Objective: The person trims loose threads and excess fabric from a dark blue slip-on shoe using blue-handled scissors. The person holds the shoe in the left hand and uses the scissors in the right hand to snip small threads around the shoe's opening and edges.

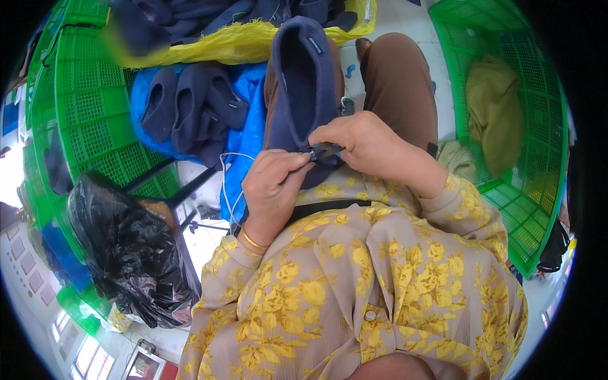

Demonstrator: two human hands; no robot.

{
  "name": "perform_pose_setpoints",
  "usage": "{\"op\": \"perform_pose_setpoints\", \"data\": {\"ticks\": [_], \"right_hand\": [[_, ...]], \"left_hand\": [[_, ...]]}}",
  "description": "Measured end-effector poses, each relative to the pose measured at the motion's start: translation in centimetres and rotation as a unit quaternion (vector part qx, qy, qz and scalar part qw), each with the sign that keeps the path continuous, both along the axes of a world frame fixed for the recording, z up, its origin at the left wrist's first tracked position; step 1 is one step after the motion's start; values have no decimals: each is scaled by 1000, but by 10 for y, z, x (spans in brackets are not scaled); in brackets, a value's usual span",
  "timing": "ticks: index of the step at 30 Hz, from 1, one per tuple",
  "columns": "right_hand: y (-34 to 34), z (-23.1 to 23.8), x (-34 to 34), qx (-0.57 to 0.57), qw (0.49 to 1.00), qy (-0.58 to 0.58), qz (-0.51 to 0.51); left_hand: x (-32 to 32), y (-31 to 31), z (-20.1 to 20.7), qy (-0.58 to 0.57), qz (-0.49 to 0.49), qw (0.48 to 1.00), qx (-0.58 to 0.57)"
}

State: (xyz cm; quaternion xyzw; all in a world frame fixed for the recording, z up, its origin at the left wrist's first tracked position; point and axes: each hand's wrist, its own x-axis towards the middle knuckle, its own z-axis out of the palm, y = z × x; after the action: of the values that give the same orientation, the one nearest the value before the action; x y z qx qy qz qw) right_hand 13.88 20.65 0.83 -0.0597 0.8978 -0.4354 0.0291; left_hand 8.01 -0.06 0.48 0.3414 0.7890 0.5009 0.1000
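A navy felt slipper (305, 76) lies over my lap, its opening up and one end away from me. My left hand (273, 187) is closed, thumb and forefinger pinching the slipper's near edge, where a small pale bit shows at the fingertips. My right hand (373, 149) is closed around a small dark metal tool that looks like thread snips (326, 152). Its tip points at the spot my left fingers pinch. The snips' handles are mostly hidden in my palm. A thin pale cord (233, 154) loops beside my left wrist.
More navy slippers (190, 104) lie on blue plastic sheeting (252, 82) to the left. A yellow sack (221, 45) of slippers stands ahead. Green crates (88, 95) flank me; the right green crate (449, 38) holds olive cloth (494, 114). A black plastic bag (126, 253) sits near left.
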Motion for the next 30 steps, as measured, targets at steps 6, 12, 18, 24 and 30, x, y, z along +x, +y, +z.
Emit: {"op": "perform_pose_setpoints", "data": {"ticks": [6, 12, 18, 24, 30], "right_hand": [[-14, 13, -2, 23, 995, -92, -20], [-19, 24, -12, 36, 995, -78, 46], [-18, 26, -12, 142, 986, 82, -7], [-30, 42, -19, -325, 918, 47, -222], [-4, 67, -9, -654, 733, -98, -161]], "left_hand": [[7, -2, 5, 21, 14, 999, -20], [11, -7, 1, 32, 17, 999, -22], [9, -3, 4, 1, 34, 999, -10], [4, 0, 5, -7, 21, 1000, -7], [5, 1, 6, -31, 27, 999, -4]]}}
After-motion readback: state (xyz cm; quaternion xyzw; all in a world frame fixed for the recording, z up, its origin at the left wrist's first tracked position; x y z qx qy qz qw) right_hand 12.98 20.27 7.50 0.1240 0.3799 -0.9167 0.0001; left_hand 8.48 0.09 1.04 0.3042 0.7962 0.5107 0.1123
